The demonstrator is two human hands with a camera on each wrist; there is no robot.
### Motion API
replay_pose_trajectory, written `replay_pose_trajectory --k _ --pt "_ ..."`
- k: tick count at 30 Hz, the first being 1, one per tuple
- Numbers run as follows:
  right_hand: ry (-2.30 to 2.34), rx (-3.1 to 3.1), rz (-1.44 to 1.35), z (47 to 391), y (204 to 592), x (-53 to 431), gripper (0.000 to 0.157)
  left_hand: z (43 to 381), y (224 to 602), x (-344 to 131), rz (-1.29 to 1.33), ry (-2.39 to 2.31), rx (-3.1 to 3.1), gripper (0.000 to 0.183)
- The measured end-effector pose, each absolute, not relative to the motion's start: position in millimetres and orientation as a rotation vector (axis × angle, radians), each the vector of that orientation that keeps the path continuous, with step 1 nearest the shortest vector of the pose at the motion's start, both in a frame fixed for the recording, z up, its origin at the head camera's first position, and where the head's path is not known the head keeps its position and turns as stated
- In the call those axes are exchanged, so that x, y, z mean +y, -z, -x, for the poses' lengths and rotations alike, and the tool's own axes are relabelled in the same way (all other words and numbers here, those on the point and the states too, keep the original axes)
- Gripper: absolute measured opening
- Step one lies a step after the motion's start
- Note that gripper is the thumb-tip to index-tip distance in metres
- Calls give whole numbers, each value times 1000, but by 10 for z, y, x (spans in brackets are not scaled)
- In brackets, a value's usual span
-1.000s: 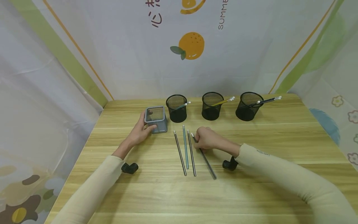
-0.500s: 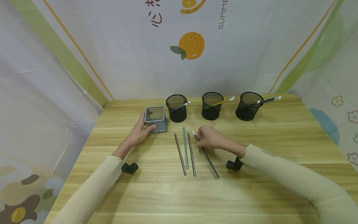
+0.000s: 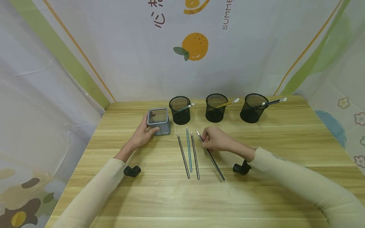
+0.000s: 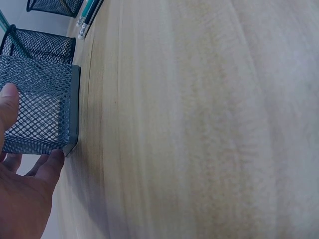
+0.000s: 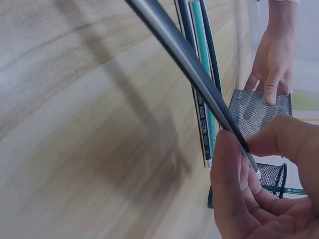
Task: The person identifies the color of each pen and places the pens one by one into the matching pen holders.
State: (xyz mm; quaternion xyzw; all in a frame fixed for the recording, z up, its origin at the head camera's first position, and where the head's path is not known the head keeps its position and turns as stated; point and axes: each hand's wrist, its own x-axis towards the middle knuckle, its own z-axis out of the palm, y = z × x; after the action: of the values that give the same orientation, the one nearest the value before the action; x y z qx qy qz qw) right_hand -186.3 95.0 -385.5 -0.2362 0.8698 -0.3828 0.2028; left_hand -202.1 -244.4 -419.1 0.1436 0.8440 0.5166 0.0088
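My left hand (image 3: 141,134) grips a square grey mesh pen holder (image 3: 163,129) standing at the table's left; in the left wrist view, the thumb lies on one mesh wall (image 4: 42,114) and fingers reach round its side. My right hand (image 3: 216,139) pinches a dark pencil (image 3: 215,164) between thumb and fingers near its white eraser end. Seen from the right wrist, that pencil (image 5: 192,64) slants above the tabletop and casts a shadow. To its left lie a black pencil (image 3: 195,158), a teal pencil (image 3: 189,152) and another black pencil (image 3: 183,158), roughly side by side.
Behind stand three round black mesh pen cups: the left cup (image 3: 181,117) holds teal pencils, the middle cup (image 3: 215,115) yellow ones, the right cup (image 3: 250,115) dark ones. A printed curtain (image 3: 128,63) hangs behind the wooden table (image 3: 159,202).
My right hand has shifted a little to the right with the dark pencil, drawing it away from the other pencils. The left hand and the grey pen holder have stayed put.
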Motion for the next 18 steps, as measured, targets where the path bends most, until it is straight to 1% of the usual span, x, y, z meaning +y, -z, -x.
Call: replay_pose_trajectory --k 10,18 --pt "1173 2446 703 1909 3844 980 9 2014 4183 -2445 -461 -1635 2630 78" --pt "1286 2477 699 1908 3723 985 10 1997 4148 -2421 -440 -1637 2618 76"
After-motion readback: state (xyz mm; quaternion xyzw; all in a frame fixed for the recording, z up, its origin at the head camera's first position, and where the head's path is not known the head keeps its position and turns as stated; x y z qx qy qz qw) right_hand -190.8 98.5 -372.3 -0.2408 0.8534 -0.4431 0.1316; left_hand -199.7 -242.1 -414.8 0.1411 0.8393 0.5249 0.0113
